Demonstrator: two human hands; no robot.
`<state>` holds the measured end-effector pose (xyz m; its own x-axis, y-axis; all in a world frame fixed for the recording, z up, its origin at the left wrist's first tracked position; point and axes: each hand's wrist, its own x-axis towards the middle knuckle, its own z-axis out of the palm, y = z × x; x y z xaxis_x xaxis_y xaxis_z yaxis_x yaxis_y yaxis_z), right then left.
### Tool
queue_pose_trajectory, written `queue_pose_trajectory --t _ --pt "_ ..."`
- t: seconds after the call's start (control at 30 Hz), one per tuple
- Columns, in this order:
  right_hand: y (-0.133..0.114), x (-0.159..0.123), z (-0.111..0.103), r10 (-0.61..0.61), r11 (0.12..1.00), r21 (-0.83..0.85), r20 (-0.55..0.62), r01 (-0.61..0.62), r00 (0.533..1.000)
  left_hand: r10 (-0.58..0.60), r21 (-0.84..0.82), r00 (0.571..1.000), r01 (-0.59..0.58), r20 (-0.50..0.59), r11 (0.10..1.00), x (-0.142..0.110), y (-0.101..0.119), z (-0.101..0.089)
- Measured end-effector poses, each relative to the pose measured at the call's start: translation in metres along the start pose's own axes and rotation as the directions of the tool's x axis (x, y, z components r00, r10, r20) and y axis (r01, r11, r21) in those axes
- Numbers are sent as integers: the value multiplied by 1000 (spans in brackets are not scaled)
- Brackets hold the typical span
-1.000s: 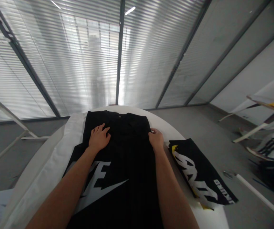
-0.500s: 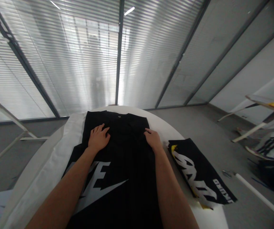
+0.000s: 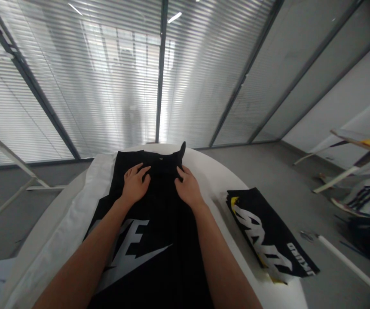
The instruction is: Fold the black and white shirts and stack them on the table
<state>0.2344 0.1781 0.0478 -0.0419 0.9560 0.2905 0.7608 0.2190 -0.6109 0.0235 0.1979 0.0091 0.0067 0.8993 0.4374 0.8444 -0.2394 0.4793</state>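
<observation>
Resting spread on the black shirt (image 3: 162, 206), the left hand (image 3: 136, 182) keeps an open grip, palm down with fingers apart, over the far part of the bench (image 3: 215, 182). The right hand (image 3: 187, 185), also over the far part of the bench, seems to have its grip pinching the shirt's right edge between thumb and fingers; a black flap (image 3: 182, 151) of the cloth stands up just beyond them. The shirt itself lies along the middle of the bench, collar toward the bench's far rim, with a white cloth (image 3: 78, 214) down the left side of the bench. A folded garment (image 3: 273, 229) sits on the right side of the bench, its near right corner poking past the rim.

From here the flap could flop back or crease, since the cloth looks soft and only the right hand holds it up. A strong sideways pull might drag the shirt askew under the light left palm, and a bump from the right arm (image 3: 223, 253) could push the overhanging garment off the bench.

The shirt carries grey print, an E and a swoosh, probably Nike, though the left arm (image 3: 86, 257) hides other letters. The collar tag (image 3: 161, 159) is too small to read. The garment's big white lettering is distorted; its small white letters appear to include K, U and R
</observation>
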Motion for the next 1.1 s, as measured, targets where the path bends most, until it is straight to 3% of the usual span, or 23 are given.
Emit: queue_pose_trajectory --t 0.07,0.17,0.23,0.33,0.47,0.73,0.9,1.1 --pt "-12 -4 6 -60 998 -6 56 60 997 48 -204 999 -44 13 978 1 6 -2" --pt "-25 -11 15 -152 988 -10 140 155 978 131 -523 988 -67 86 849 0 16 -4" --pt "-29 -15 20 -201 978 -12 208 207 957 192 -593 972 -74 138 802 -2 20 -4" --pt "-31 -19 25 -230 969 -21 300 247 926 211 -558 958 -71 192 827 -3 21 -3" --pt "-29 -20 21 -215 969 -37 362 245 907 135 -524 971 -11 198 852 -3 17 2" --pt "-25 -20 -7 -135 982 -57 471 183 872 119 -432 969 -14 217 902 -4 15 9" --pt "-31 -28 -24 -155 967 -87 548 240 822 91 -411 966 16 241 911 -5 18 4" --pt "-48 -50 -29 -215 968 14 552 249 806 60 -412 971 42 232 910 -4 28 -6"
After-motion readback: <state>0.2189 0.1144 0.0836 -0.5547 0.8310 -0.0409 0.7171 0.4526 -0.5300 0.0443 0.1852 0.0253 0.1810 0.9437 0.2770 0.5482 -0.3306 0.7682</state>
